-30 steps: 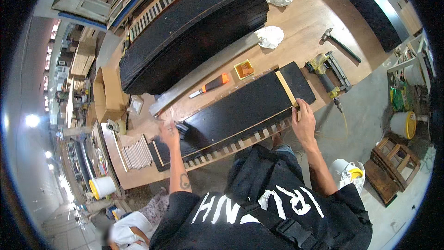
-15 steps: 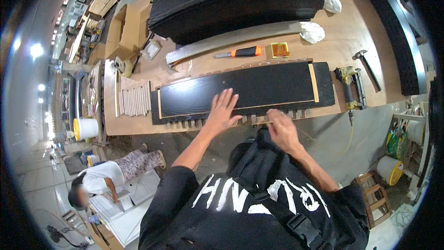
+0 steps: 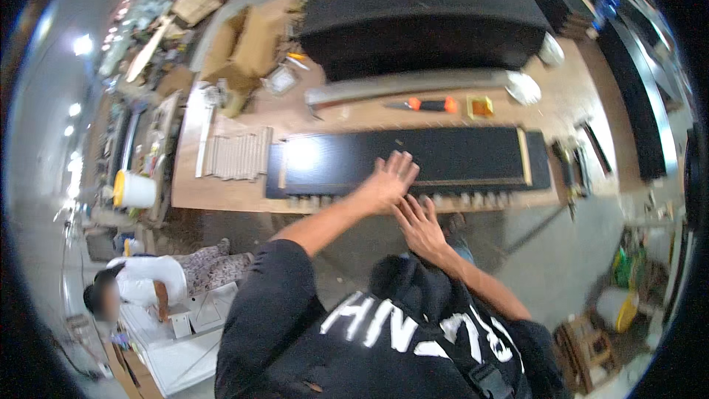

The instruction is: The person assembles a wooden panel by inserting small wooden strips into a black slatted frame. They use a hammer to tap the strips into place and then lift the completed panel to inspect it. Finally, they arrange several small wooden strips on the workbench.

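Black panel (image 3: pixel 465 155) lies lengthwise on the counter (image 3: pixel 247 122), left hand (image 3: pixel 395 177) spread upon it

The wooden counter carries everything close by. Across its far side sits a tall stack of black boards (image 3: pixel 428 41), closing off the space behind the work. A long black beam (image 3: pixel 631 81) runs along the far right. The panel is on the near side of the counter, its long axis running left to right, nearly parallel to the near edge; a pale strip (image 3: pixel 525 157) crosses it close to its right end. A cardboard box (image 3: pixel 251 52) stands at the far left. A grey bar (image 3: pixel 406 87) lies between stack and panel. Past the panel's left end is a row of short pale slats (image 3: pixel 240 154); past its right end, a nail gun (image 3: pixel 570 170), then a hammer (image 3: pixel 594 149). The left hand's grip is released, palm down, fingers fanned. The right hand (image 3: pixel 422 227) is at the near edge, its grip loose with fingers extended; blur leaves contact there uncertain. Just beyond the panel's far edge lie an orange-and-black knife (image 3: pixel 436 106) and a small yellow box (image 3: pixel 480 108).
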Motion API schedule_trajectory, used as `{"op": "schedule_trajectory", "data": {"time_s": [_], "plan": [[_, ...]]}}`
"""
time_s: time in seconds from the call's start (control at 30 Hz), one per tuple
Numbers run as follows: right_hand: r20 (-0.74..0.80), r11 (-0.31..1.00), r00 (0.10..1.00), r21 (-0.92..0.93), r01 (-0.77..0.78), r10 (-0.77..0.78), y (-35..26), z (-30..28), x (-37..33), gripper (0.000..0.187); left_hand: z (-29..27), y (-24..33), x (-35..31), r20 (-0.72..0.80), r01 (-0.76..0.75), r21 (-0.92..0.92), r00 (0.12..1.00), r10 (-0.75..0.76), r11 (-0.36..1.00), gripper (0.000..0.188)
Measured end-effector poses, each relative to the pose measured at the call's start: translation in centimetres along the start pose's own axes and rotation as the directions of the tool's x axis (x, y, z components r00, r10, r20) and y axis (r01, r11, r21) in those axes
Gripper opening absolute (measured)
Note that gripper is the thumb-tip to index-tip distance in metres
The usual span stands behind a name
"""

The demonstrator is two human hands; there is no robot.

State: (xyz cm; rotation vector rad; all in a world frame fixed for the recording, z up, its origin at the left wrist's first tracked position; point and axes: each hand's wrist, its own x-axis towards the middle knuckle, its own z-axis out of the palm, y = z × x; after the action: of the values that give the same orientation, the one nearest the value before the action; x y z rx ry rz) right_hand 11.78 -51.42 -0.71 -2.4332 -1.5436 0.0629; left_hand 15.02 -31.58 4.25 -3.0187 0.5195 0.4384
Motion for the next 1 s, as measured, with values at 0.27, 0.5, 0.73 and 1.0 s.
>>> {"op": "schedule_trajectory", "data": {"time_s": [0.27, 0.5, 0.73, 1.0], "plan": [[0.096, 0.995, 0.992, -0.063, -0.082, 0.087, -2.4, 2.6, 0.7, 0.07, 2.7, 0.7, 1.1, 0.001, -0.061, 0.177, 0.998, 0.062, 0.982, 0.098], [0.146, 0.994, 0.984, -0.051, -0.097, 0.104, -2.1, 3.0, 0.5, 0.07, 3.9, 2.0, 1.1, -0.055, 0.031, 0.126, 0.998, -0.024, 0.992, 0.094], [0.08, 0.986, 0.995, -0.161, -0.051, 0.064, -2.1, 3.8, 0.8, 0.069, 3.0, 2.2, 0.9, 0.022, -0.004, 0.14, 1.0, 0.001, 0.99, 0.103], [0.063, 0.989, 0.987, 0.014, -0.147, 0.146, -2.5, 2.4, 0.8, 0.068, -9.2, 0.7, -0.4, 0.027, -0.059, 0.113, 0.998, 0.056, 0.992, 0.079]]}}
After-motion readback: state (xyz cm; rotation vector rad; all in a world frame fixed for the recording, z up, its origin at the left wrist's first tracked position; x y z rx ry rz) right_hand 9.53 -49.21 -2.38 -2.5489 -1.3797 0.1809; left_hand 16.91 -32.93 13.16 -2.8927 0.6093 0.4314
